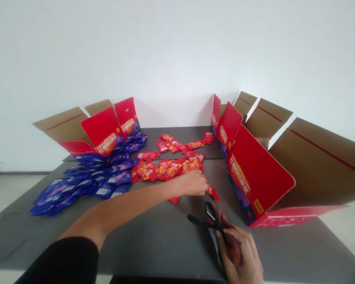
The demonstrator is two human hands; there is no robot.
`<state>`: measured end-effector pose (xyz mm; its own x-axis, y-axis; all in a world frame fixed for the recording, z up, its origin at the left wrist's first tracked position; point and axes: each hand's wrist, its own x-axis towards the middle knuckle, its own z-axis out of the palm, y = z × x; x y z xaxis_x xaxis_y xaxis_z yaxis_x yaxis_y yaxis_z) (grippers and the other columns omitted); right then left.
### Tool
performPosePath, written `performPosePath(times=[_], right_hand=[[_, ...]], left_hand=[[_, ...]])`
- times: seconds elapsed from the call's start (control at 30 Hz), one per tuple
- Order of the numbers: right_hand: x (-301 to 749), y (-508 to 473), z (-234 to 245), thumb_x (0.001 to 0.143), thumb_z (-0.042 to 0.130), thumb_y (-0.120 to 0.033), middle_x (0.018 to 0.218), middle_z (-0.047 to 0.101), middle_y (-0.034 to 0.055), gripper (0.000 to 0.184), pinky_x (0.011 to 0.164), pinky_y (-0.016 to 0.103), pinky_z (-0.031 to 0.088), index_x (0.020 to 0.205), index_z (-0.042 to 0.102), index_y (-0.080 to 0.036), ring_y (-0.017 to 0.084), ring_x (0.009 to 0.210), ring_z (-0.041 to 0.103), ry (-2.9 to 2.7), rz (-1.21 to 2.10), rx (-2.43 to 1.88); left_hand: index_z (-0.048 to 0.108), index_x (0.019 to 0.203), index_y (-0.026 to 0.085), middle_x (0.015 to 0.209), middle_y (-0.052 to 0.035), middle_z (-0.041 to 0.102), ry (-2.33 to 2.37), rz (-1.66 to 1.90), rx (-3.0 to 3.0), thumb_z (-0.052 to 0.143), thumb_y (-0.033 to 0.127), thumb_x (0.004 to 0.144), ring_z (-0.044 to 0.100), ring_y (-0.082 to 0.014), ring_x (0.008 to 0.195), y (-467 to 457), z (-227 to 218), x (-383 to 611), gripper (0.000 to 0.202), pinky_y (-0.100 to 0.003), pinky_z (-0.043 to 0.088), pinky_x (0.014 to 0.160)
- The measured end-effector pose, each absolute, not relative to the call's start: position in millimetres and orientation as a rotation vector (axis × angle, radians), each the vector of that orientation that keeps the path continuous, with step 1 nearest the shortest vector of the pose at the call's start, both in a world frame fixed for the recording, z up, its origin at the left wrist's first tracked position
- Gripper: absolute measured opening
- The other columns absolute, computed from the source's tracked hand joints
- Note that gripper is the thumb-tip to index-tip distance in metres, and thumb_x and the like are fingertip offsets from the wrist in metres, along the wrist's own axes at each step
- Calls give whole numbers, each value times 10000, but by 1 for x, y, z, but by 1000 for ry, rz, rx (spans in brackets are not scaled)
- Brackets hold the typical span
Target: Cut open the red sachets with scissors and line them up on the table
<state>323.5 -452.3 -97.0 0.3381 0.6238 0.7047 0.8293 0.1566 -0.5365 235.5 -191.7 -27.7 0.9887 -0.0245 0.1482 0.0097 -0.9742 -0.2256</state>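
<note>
My left hand (195,183) stretches across the table with its fingers curled closed. A small red sachet (214,194) sticks out at its fingertips, and the grip itself is partly hidden. My right hand (245,252) is closed around a black pouch (215,232) with a reddish-pink lining, held tilted near the front of the table. A dark flap or strap juts from the pouch to the left. Beyond my left hand, red sachets with orange fruit prints (165,169) lie in a loose row. Another red sachet (174,200) shows below my forearm.
A heap of blue-purple sachets (103,177) covers the table's left side. Open red cartons (106,130) stand behind it. More open red cartons (254,173) line the right side, flaps up. The grey table (148,244) reaches back to a white wall (177,59).
</note>
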Motion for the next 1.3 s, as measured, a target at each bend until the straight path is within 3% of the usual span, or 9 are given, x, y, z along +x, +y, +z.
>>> performPosePath(times=[0.27, 0.37, 0.47, 0.73, 0.9, 0.97, 1.07, 1.17, 1.3], right_hand=[[324, -454, -100, 939, 716, -279, 1100, 675, 77, 176, 815, 333, 548, 1094, 649, -233, 226, 985, 689, -1352, -233, -1495], [324, -454, -101, 929, 731, -271, 1094, 674, 73, 183, 832, 338, 540, 1087, 648, -232, 227, 995, 680, -1354, -227, -1489], [324, -454, -99, 926, 743, -292, 1068, 668, 67, 184, 835, 342, 538, 1072, 650, -230, 225, 977, 675, -1350, -227, -1498], [321, -452, -91, 922, 758, -349, 1041, 672, 66, 218, 838, 355, 532, 1064, 656, -219, 223, 944, 668, -1319, -240, -1552], [319, -449, -87, 913, 762, -373, 1020, 682, 63, 218, 831, 368, 533, 1040, 662, -226, 234, 934, 667, -1296, -232, -1596], [317, -448, -85, 914, 758, -388, 1010, 688, 64, 217, 832, 376, 534, 1025, 664, -227, 241, 933, 670, -1282, -232, -1614], [315, -448, -84, 910, 758, -408, 1008, 698, 70, 231, 836, 383, 534, 1015, 666, -224, 249, 938, 674, -1270, -232, -1627], [314, -449, -85, 910, 757, -410, 1010, 700, 69, 233, 850, 381, 529, 1012, 669, -220, 245, 949, 674, -1265, -229, -1642], [319, -447, -83, 912, 753, -431, 1014, 702, 66, 248, 866, 386, 524, 1009, 672, -218, 240, 956, 671, -1255, -146, -1681]], left_hand=[[633, 1256, 127, 1261, -127, 716, -125, -616, -3007, 451, 91, 1053, 694, -213, 1148, -179, -6, 212, 276, -328, 526, 1003], [647, 1061, 165, 972, -49, 724, -586, -1016, -3106, 443, 220, 1089, 700, -184, 882, -191, 12, 187, 213, -287, 535, 806], [553, 796, 190, 688, 37, 542, -1010, -1277, -3295, 504, 394, 1070, 542, -134, 639, -221, 31, 155, 345, -243, 430, 634], [599, 800, 163, 685, 40, 518, -1513, -478, -3980, 588, 449, 981, 483, -118, 639, -294, 2, 88, 339, -224, 349, 586], [699, 882, 158, 710, 20, 627, -1554, -514, -3753, 563, 370, 1006, 566, -136, 650, -304, -35, 77, 281, -223, 394, 588], [724, 1129, 177, 799, 9, 704, -1507, -565, -3632, 565, 307, 1014, 624, -147, 680, -306, -44, 77, 235, -236, 445, 630], [534, 1488, 204, 985, -33, 766, -1401, -603, -3437, 600, 301, 1030, 703, -192, 817, -311, -52, 75, 473, -296, 536, 771], [481, 1529, 186, 1255, -114, 720, -1161, -612, -3265, 595, 338, 1054, 680, -261, 1103, -326, -54, 67, 512, -414, 546, 988], [616, 1392, 193, 1482, -145, 565, -861, -689, -3156, 588, 346, 1060, 534, -306, 1342, -360, -56, 45, 367, -490, 478, 1128]])
